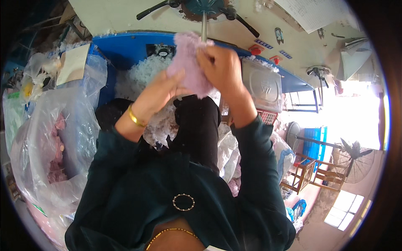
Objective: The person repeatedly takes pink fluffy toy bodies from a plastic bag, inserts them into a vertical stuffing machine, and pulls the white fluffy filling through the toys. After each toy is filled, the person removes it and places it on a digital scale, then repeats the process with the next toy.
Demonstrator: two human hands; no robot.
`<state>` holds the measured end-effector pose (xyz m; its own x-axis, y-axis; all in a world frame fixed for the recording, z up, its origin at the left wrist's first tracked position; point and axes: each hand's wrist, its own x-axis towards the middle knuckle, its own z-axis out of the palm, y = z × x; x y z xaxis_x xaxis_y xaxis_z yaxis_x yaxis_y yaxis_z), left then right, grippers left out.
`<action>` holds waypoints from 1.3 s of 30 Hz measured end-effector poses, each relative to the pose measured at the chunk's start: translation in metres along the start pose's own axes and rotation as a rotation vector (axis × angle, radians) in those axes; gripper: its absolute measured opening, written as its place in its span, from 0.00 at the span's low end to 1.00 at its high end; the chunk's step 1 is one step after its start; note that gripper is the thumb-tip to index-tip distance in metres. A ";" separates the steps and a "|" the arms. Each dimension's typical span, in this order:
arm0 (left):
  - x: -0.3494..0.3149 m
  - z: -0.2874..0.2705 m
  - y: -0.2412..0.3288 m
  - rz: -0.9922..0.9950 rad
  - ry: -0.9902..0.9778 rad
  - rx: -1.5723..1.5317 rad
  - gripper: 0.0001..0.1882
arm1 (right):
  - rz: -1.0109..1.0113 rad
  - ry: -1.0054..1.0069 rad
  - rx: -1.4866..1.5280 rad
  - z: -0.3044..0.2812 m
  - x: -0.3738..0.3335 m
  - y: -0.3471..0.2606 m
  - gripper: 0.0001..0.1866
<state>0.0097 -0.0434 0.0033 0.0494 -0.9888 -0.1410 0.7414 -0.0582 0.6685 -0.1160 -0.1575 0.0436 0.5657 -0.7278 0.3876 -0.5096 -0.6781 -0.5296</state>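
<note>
A fluffy pale purple plush piece (187, 69) is between my hands, in front of a thin metal tube (204, 27) that comes down from the machine on the bench. My right hand (222, 69) pinches its right edge close to the tube's lower end. At its lower left, my left hand (161, 92) holds the side of the plush, thumb and fingers pressed to it. Whether the tube's tip is inside the plush is hidden. Below, loose white stuffing (153, 69) lies behind and under my hands, around my legs.
Black-handled levers (153, 9) flank the tube. Red buttons (256, 49) and thread snips (279, 35) are on the bench at right, beside a clear plastic lid (263, 81). A large clear bag (79, 125) with pink plush pieces stands left. A fan (354, 161) and wooden stools (307, 173) are far right.
</note>
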 end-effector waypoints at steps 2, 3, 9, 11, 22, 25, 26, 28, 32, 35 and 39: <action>0.028 0.000 0.007 0.043 0.034 0.027 0.14 | -0.016 0.118 -0.083 0.015 0.035 0.012 0.16; 0.051 -0.015 0.002 0.107 0.044 0.084 0.13 | 0.010 0.127 -0.085 0.021 0.052 0.012 0.16; 0.046 -0.008 -0.013 0.106 0.039 -0.036 0.12 | 0.126 0.149 -0.215 0.034 0.058 0.025 0.14; 0.017 0.026 -0.023 0.099 0.127 -0.086 0.12 | 0.139 0.175 -0.203 0.029 0.034 0.015 0.14; 0.052 -0.001 0.008 0.231 0.114 0.766 0.08 | 0.209 0.026 -0.021 0.020 0.062 0.010 0.18; 0.051 0.008 0.001 0.283 0.057 0.399 0.11 | 0.172 0.080 0.047 0.029 0.052 0.023 0.17; 0.047 0.002 -0.007 0.329 0.097 0.384 0.11 | 0.151 0.092 0.047 0.029 0.046 0.018 0.16; 0.036 -0.013 -0.021 0.290 0.062 0.339 0.11 | 0.065 0.128 0.046 0.030 0.033 0.016 0.14; 0.008 -0.017 -0.019 0.094 -0.076 0.054 0.13 | -0.056 0.107 0.252 0.016 0.003 0.015 0.10; 0.006 0.003 -0.015 0.027 -0.005 -0.098 0.13 | -0.096 0.109 0.377 0.018 -0.012 0.030 0.12; 0.028 -0.011 -0.031 0.278 -0.049 0.330 0.16 | 0.031 0.039 0.724 0.030 -0.011 0.046 0.09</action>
<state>-0.0047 -0.0681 -0.0299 0.1791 -0.9780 0.1067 0.4504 0.1779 0.8749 -0.1257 -0.1776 -0.0071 0.5274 -0.7582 0.3834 0.0396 -0.4289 -0.9025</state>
